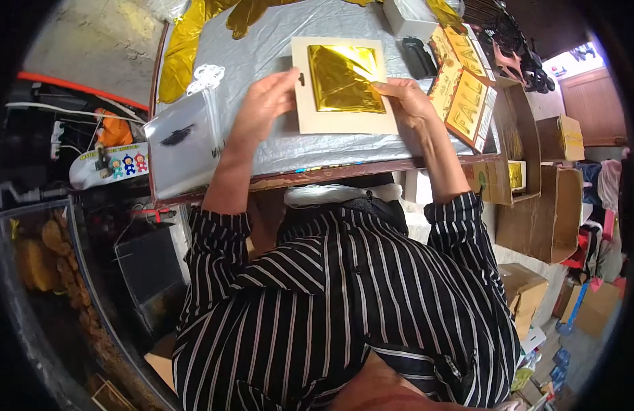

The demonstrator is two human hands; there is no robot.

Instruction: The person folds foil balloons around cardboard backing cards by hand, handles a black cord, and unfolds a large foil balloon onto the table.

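Note:
A cream card [348, 125] is held up over the silver-covered table [255, 42], with a folded sheet of shiny gold foil [341, 82] lying flat on its face. My left hand [265, 103] pinches the card's left edge beside a small dark slot. On the right side, my right hand [407, 99] grips the card, its thumb touching the right edge of the foil. The fingers behind the card are hidden.
Clear plastic sleeves [183, 151] lie at the table's left, below a white cut-out piece [207, 77]. Printed "FALL" cards [467, 103] and a black tray [418, 58] are at right. Gold foil [180, 65] covers the left corner. Cardboard boxes [536, 212] stand beyond the right edge.

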